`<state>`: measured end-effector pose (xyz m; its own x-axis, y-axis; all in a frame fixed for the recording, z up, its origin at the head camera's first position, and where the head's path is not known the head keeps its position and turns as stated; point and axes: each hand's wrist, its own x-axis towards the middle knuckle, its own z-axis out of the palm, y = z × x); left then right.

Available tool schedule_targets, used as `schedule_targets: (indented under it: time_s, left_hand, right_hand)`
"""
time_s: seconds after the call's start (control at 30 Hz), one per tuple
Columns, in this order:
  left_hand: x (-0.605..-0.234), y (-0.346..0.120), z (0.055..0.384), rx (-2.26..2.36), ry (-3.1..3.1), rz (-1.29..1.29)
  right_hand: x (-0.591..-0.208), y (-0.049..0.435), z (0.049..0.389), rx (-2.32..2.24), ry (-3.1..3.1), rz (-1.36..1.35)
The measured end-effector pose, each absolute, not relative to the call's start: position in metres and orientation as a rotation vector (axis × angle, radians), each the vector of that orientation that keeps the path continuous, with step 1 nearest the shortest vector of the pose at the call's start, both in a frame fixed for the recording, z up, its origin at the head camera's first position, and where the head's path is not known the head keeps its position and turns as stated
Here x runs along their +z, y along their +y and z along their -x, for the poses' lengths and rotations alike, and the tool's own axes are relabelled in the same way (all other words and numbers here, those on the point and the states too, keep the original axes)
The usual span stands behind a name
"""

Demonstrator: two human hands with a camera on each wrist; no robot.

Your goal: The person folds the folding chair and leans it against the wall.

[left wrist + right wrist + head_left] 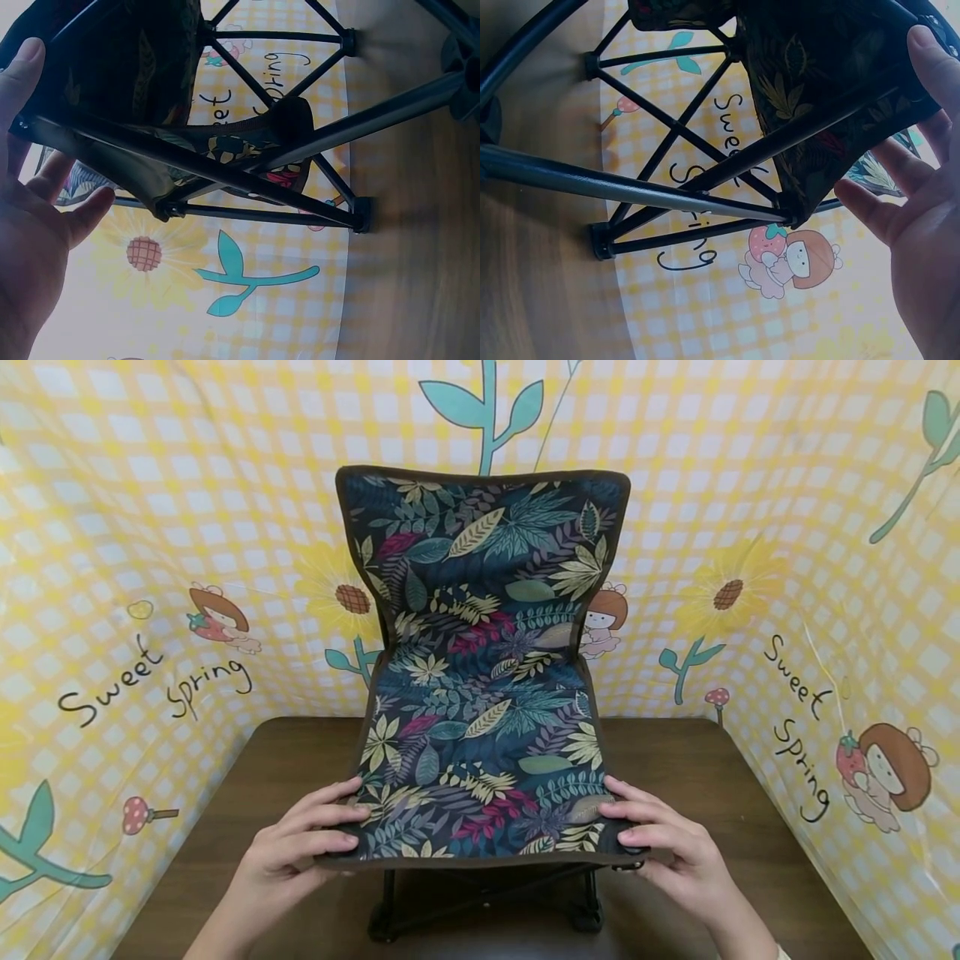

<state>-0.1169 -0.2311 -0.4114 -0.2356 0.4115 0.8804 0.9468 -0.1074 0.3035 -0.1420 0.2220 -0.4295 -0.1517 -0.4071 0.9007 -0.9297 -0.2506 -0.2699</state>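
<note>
A small folding chair (480,727) with dark leaf-print fabric stands unfolded on the brown table, its backrest away from me. My left hand (292,839) holds the front left corner of the seat, fingers over the top and thumb beneath. At the front right corner, my right hand (671,843) grips the seat the same way. Black crossed leg tubes (247,180) show under the seat in the left wrist view. From the right wrist, the underside of the fabric and more crossed tubes (697,199) are visible beside the right thumb.
The wooden table (277,768) extends to both sides of the chair. A yellow-and-white checked cloth (225,493) printed with flowers, cartoon figures and lettering hangs behind it and along both sides.
</note>
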Motion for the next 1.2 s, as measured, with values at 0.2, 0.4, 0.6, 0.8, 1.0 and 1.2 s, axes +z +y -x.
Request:
schedule_targets:
  time_s: [0.2, 0.4, 0.6, 0.8, 1.0, 1.2]
  left_hand:
    - [-0.409, -0.228, 0.12, -1.326, -1.626, 1.502]
    - [-0.406, -0.227, 0.121, -1.324, -1.62, 1.501]
    - [-0.403, -0.226, 0.122, -1.345, -1.628, 1.5]
    - [-0.401, -0.225, 0.124, -1.313, -1.637, 1.487]
    - [-0.399, -0.225, 0.124, -1.301, -1.644, 1.488]
    - [-0.396, -0.225, 0.124, -1.281, -1.664, 1.483]
  right_hand:
    - [-0.428, 0.22, 0.144, 1.39, -1.497, -1.618]
    - [-0.424, 0.218, 0.145, 1.382, -1.516, -1.595]
    - [-0.421, 0.217, 0.145, 1.383, -1.523, -1.591]
    - [-0.418, 0.217, 0.145, 1.382, -1.52, -1.595]
    - [-0.415, 0.215, 0.144, 1.373, -1.539, -1.577]
    - [-0.412, 0.213, 0.143, 1.359, -1.533, -1.571]
